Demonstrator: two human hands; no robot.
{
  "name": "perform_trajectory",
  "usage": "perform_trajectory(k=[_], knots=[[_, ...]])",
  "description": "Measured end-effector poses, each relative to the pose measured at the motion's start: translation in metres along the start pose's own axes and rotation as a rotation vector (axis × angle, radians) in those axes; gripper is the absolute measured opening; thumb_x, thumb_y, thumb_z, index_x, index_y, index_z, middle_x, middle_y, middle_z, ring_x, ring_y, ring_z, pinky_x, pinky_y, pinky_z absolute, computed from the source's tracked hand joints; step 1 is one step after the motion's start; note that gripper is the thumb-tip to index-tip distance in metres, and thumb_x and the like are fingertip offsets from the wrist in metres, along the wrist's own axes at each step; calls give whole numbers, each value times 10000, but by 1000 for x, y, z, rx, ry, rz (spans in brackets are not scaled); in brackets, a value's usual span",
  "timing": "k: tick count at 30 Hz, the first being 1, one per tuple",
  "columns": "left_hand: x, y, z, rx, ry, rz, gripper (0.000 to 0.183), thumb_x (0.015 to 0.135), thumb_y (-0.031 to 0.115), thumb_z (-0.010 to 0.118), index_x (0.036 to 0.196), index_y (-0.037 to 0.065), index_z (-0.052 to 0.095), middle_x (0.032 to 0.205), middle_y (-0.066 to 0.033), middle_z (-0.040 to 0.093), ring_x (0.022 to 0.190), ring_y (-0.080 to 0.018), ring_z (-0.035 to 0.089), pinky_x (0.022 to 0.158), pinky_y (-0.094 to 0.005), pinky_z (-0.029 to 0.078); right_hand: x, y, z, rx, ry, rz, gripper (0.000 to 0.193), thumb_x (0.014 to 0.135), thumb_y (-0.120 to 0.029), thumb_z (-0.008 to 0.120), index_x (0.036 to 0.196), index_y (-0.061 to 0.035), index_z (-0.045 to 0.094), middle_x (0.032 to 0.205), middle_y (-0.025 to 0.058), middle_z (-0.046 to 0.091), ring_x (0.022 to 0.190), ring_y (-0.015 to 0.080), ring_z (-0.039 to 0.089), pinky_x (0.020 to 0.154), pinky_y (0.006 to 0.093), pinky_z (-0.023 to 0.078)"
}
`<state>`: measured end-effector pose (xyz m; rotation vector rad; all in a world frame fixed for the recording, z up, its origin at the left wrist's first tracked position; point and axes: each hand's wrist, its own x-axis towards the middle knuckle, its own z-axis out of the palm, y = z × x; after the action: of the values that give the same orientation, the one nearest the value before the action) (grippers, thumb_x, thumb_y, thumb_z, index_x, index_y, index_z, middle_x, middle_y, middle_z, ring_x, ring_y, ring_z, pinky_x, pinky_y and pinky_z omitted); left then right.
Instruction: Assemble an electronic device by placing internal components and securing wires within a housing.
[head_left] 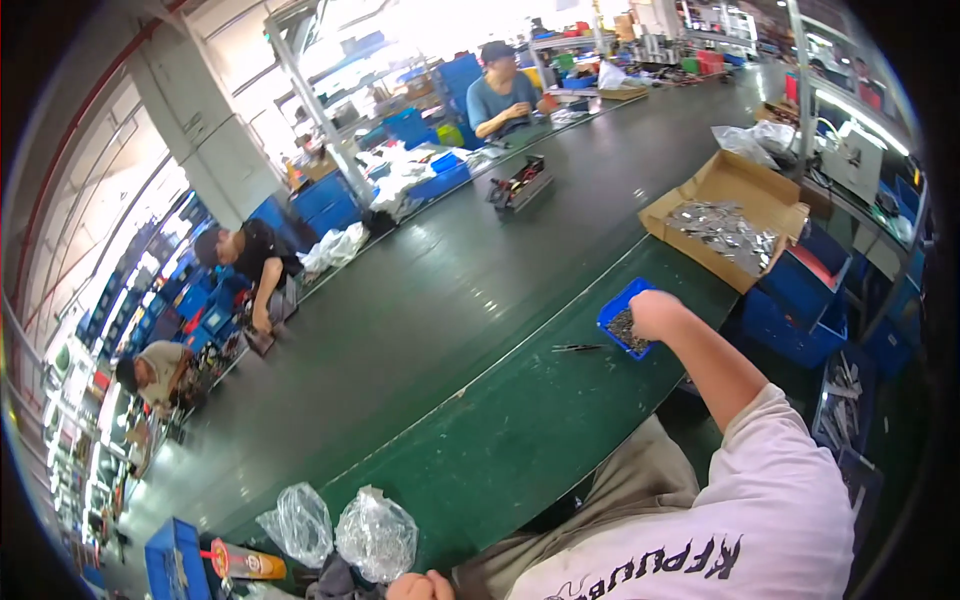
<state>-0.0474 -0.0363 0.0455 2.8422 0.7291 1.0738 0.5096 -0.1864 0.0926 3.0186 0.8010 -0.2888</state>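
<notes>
My right hand [657,316] is over a small blue bin [606,312] on the green worktable, its fingers curled down at the bin's edge. Small grey metal parts [624,330], perhaps screws, fill the bin; whether any are between the fingertips is hidden. Just left of the bin lie thin dark tools [580,347], like tweezers. My left hand [420,586] shows only partly at the lower edge, fingers curled in. Whatever it might hold is out of sight. Clear plastic bags [377,535] lie beside it.
An open cardboard box [700,190] of flat metal pieces stands at the right. A dark conveyor belt [400,300] runs along the table, carrying a metal-cased unit [520,184]. At lower left are a drink cup [247,562] and a blue crate [175,555]. Several co-workers sit across the belt.
</notes>
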Motion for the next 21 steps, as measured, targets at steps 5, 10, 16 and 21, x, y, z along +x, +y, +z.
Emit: perform_trajectory(k=[5,10,16,21], knots=[[0,1,41,-184,-224,48,412,867,130,717,590,78,416,576,-136,482,512,-366,485,480,-482,370,13,39,33,-58,48,-200,246,826,-169,681,1007,-27,769,1049,187,746,964,344,723,877,448,583],[-60,-119,72,106,-176,918,201,1028,199,555,1069,43,675,633,-109,475,470,-237,447,430,-363,366,12,0,26,91,55,-91,228,836,-161,669,1009,-65,783,1096,186,746,1001,358,730,859,469,588],[8,-36,65,13,359,793,189,943,63,529,1060,2,664,634,-92,463,399,-220,372,357,-354,290,-9,19,19,98,285,-120,175,788,-86,676,919,-20,771,984,175,757,917,343,747,763,444,604],[1,-45,65,51,295,796,229,971,121,505,1083,11,671,678,-94,488,441,-230,416,390,-366,331,0,26,25,143,310,-154,173,765,-100,682,889,-17,769,963,210,744,897,377,737,741,465,600]])
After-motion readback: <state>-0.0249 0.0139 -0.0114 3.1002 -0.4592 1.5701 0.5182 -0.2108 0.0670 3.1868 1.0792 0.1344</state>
